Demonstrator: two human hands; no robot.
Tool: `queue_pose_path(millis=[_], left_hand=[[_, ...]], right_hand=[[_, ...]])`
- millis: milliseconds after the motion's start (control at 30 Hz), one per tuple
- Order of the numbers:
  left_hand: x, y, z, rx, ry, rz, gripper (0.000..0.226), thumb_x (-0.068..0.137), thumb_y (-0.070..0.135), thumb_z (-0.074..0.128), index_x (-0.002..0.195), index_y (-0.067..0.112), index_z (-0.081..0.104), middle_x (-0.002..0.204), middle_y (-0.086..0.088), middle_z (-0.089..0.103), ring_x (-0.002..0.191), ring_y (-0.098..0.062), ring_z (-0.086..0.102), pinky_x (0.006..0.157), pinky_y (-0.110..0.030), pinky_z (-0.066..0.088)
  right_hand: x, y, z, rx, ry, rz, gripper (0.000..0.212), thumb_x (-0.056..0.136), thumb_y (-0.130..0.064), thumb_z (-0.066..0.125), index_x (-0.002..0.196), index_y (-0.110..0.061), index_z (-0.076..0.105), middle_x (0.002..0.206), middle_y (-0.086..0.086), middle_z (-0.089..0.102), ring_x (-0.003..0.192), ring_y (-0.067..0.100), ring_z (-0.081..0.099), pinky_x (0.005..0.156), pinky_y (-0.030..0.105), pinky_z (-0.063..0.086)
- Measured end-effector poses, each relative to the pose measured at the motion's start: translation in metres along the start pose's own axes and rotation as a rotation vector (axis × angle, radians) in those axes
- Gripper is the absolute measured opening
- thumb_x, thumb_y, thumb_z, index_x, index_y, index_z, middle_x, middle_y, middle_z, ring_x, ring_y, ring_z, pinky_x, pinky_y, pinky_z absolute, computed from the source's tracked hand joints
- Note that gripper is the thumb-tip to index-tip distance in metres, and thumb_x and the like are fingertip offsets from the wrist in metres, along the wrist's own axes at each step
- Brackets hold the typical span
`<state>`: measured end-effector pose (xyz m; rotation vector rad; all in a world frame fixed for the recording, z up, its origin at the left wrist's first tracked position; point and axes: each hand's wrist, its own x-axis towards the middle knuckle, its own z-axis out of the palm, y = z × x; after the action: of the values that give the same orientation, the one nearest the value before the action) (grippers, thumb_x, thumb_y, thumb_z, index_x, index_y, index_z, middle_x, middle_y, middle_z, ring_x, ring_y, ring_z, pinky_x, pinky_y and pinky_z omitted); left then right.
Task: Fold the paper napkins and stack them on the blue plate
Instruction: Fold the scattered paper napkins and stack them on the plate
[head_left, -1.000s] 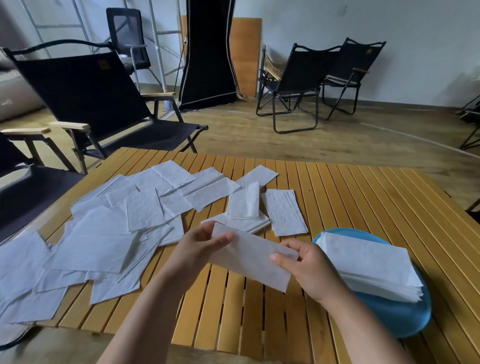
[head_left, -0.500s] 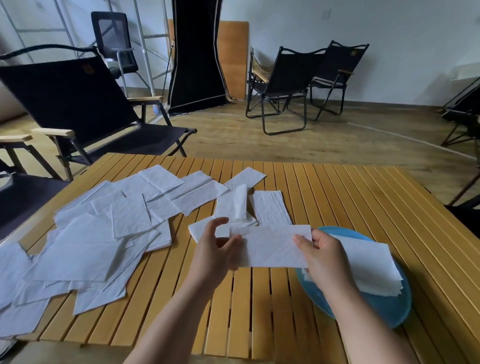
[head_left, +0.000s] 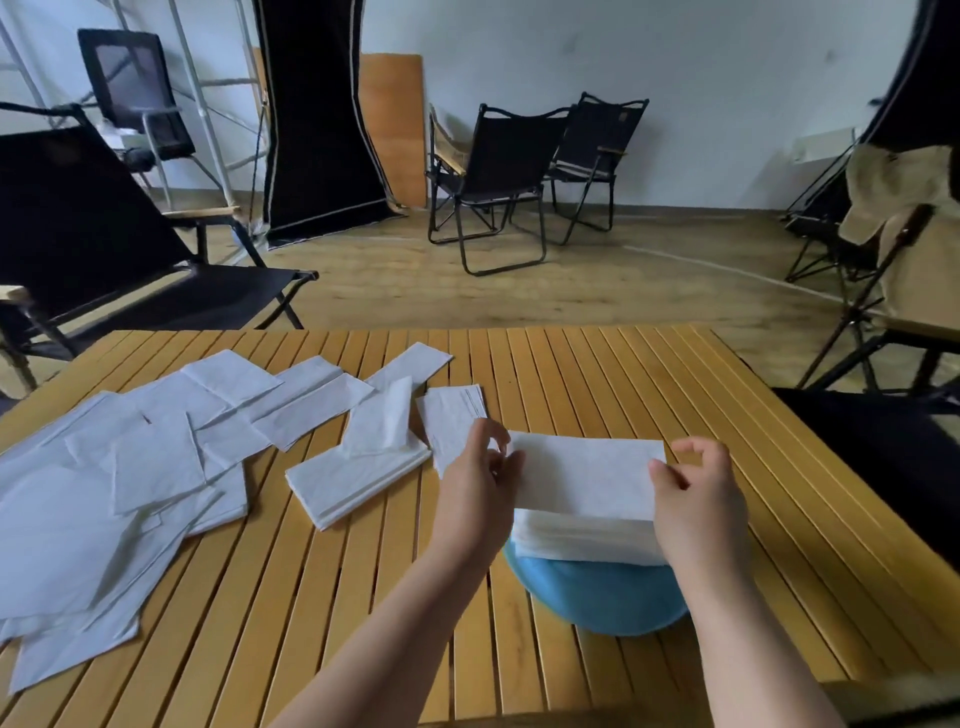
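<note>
1. The left hand (head_left: 480, 475) pinches the left end of a folded napkin (head_left: 584, 478) between thumb and fingertips; the right hand (head_left: 693, 486) pinches the right end the same way. Both grips are clamped on the paper, which hangs flat and level between them.
2. Directly beneath the grip sits the stack of folded napkins (head_left: 582, 540). The held napkin looks to be touching or just above its top; I cannot tell which.
3. Under the stack is the blue plate (head_left: 597, 597), its near rim showing just below the grip, on the slatted wooden counter (head_left: 649, 389).
4. To do this step well, I judge that the long edges should line up with the stack below before either grip lets go, and both ends should come down together so the fold stays closed. A light press with flat fingers afterward would settle it.
5. Just left of the grip lie small piles of folded napkins (head_left: 358, 478); one sheet near them stands half open.
6. Farther left spreads a heap of unfolded napkins (head_left: 104, 499), so much of the task seems left.
7. Beyond the counter stand black folding chairs (head_left: 509, 176).
</note>
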<state>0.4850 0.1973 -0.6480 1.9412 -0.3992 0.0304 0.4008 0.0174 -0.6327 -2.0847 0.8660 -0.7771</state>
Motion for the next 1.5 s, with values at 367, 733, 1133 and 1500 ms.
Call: queue_pose_path(millis=[367,733,1133,1500], left_hand=[[-0.005,-0.022,0.043,0.233,-0.011,-0.099,0.025,0.100,0.037,0.055,0.122,0.035,0.044,0.118,0.006,0.056,0.099,-0.011,0.053,0.074,-0.025,0.051],[0.000,-0.025,0.055,0.146,-0.071,-0.112,0.035,0.101,0.033,0.054,0.136,0.036,0.052,0.128,0.009,0.054,0.115,-0.015,0.054,0.093,-0.031,0.051],[0.008,-0.027,0.028,0.129,-0.060,-0.098,0.039,0.103,0.035,0.053,0.142,0.031,0.051,0.143,0.009,0.051,0.130,-0.013,0.050,0.103,-0.029,0.047],[0.049,-0.095,-0.083,0.604,-0.111,-0.119,0.036,0.102,0.043,0.049,0.136,0.036,0.061,0.166,0.003,0.022,0.155,-0.021,0.011,0.124,-0.048,0.019]], right_hand=[[0.011,0.045,0.024,-0.076,-0.024,0.094,0.016,0.096,-0.016,0.063,0.112,-0.016,0.062,0.106,0.007,0.070,0.096,0.029,0.063,0.074,0.037,0.053],[0.012,0.052,0.030,-0.143,0.006,0.119,0.021,0.100,-0.023,0.057,0.119,-0.017,0.061,0.112,0.005,0.063,0.099,0.025,0.060,0.077,0.042,0.059],[0.007,0.019,0.028,-0.184,0.097,0.091,0.028,0.094,-0.023,0.060,0.122,-0.022,0.061,0.136,0.007,0.058,0.128,0.034,0.043,0.106,0.055,0.032],[-0.057,-0.051,0.078,0.020,-0.178,-0.224,0.028,0.091,-0.013,0.068,0.116,-0.024,0.063,0.121,-0.003,0.067,0.113,0.022,0.055,0.108,0.058,0.039]])
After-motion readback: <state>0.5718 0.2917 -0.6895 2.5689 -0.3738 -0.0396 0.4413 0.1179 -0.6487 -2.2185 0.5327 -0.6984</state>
